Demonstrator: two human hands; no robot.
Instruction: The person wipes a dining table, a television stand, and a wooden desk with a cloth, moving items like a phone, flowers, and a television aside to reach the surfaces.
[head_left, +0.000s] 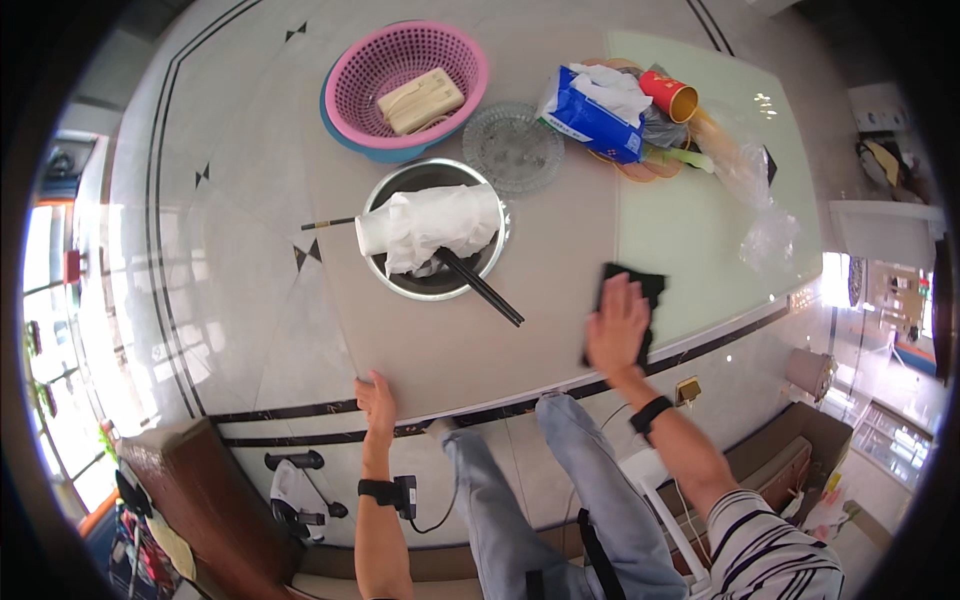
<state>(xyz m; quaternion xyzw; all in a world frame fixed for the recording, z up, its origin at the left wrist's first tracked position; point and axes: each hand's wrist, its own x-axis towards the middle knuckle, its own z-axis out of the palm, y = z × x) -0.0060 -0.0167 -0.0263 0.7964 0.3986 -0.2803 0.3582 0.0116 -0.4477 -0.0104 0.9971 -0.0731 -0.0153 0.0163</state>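
My right hand [618,330] lies flat on a black cloth [650,290], fingers stretched out, pressing it against the table [470,360] near the front edge. Further left, my left hand [376,408] rests at the same edge, holding nothing, with its fingers partly apart. Beyond the hands, a steel basin [378,275] holds a white paper-wrapped roll [435,222]. Black chopsticks [482,287] stick out of the basin toward me, and another dark stick [328,223] juts out on its left.
Behind the basin are a pink colander [350,75] inside a blue basin [385,155], with a pale block [420,100] in it, and a glass dish [513,147]. At the back right stand a blue tissue pack [590,115], a red cup [668,96] and clear plastic bags [745,180].
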